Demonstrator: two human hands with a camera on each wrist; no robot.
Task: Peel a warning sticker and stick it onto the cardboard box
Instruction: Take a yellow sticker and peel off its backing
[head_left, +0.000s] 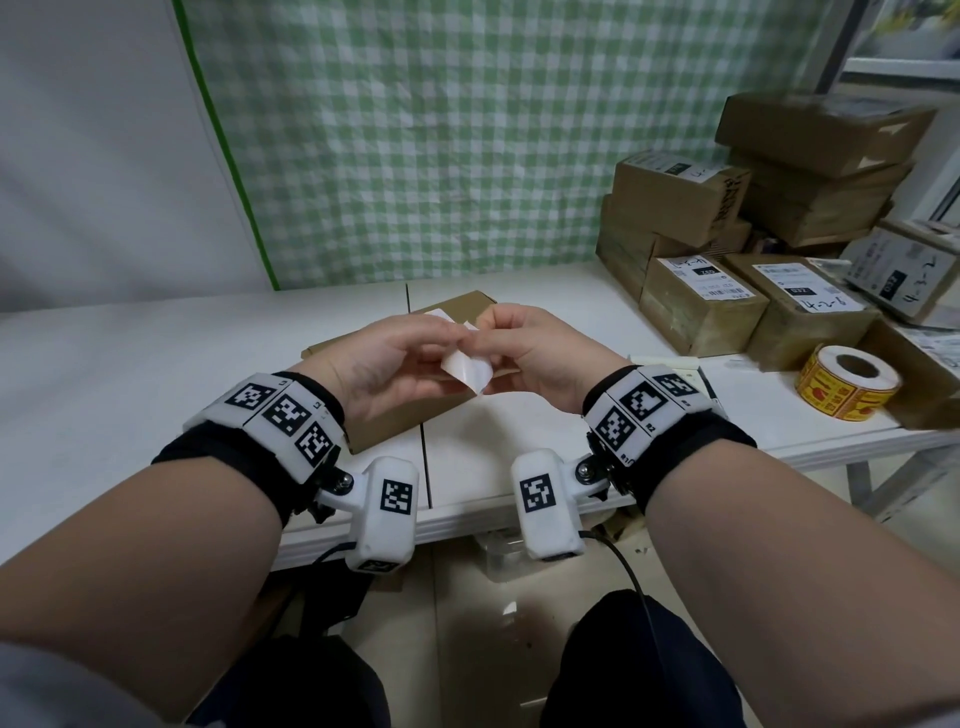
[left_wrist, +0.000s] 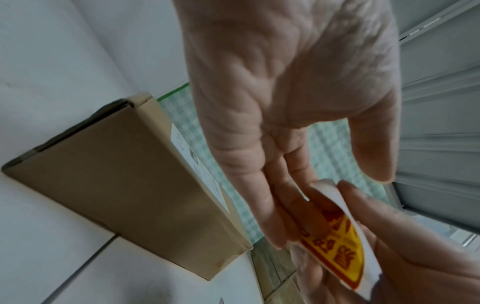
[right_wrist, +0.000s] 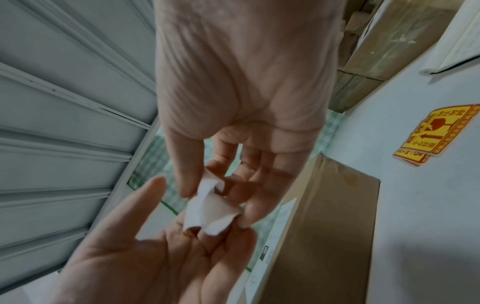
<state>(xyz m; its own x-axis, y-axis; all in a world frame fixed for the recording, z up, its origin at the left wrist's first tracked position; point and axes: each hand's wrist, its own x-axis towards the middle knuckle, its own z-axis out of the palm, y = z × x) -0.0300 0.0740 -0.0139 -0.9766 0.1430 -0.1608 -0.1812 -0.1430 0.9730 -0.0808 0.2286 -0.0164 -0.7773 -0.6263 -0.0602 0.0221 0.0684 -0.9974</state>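
While the warning sticker curls between both hands above the table, its yellow-and-red face shows toward the left wrist and its white backing toward the person. The left hand pinches one edge with its fingertips; the right hand pinches the other, thumb against curled fingers. Directly beneath lies the cardboard box, flat on the white table, a white label on its far end. To the right sits a roll of stickers, and behind it stacked parcels. A green checked cloth hangs on the back wall.
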